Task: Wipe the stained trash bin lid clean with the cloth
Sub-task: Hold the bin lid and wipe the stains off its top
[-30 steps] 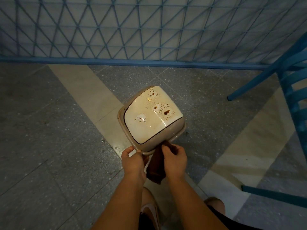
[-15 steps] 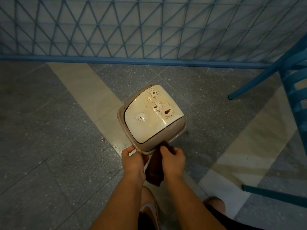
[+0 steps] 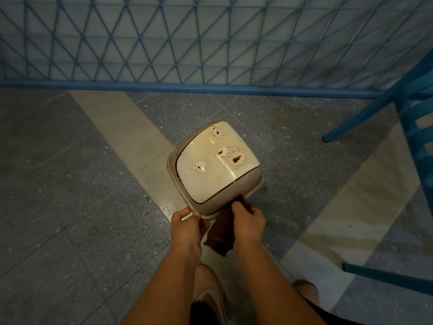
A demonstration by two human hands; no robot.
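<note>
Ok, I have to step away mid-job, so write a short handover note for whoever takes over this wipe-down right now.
Left hand grips the near rim of the trash bin, steadying it on the floor.
Right hand holds the brown cloth at the bin's near edge, below the lid.
Done: nothing visibly wiped on the lid's top.
Left: the brown stains on the lid's far half.

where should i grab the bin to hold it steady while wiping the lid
Take the bin by its near rim corner, coming from your own side, as the left hand does now. The rim juts out past the lid, giving the grip an edge and leaving the stains clear for the cloth.
</note>
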